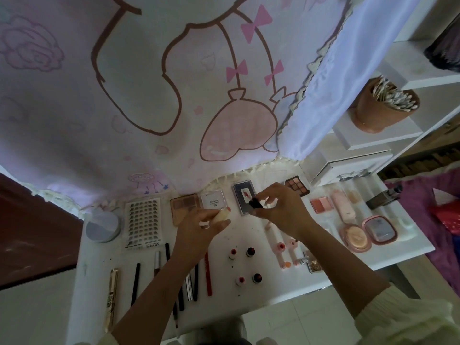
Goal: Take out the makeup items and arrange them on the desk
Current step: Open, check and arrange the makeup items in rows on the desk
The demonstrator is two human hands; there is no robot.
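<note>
Above the middle of the white desk (249, 292), my left hand (201, 226) grips a cream-coloured tube (220, 215). My right hand (281, 207) pinches a small dark red-black lipstick piece (256, 203) just right of the tube. Laid out on the desk are eyeshadow palettes (184, 207), a clear case (244, 199), a lash sheet (143, 222), pencils (207, 275), several small lip pots (250, 252) and pink tubes (280, 252).
An open pink compact (366, 232), a blush pan (321, 204) and a pink bottle (343, 205) lie at the right. A round grey tin (102, 226) sits at the left. A cartoon cloth (149, 95) hangs behind. A cup of cotton swabs (383, 105) stands on shelves.
</note>
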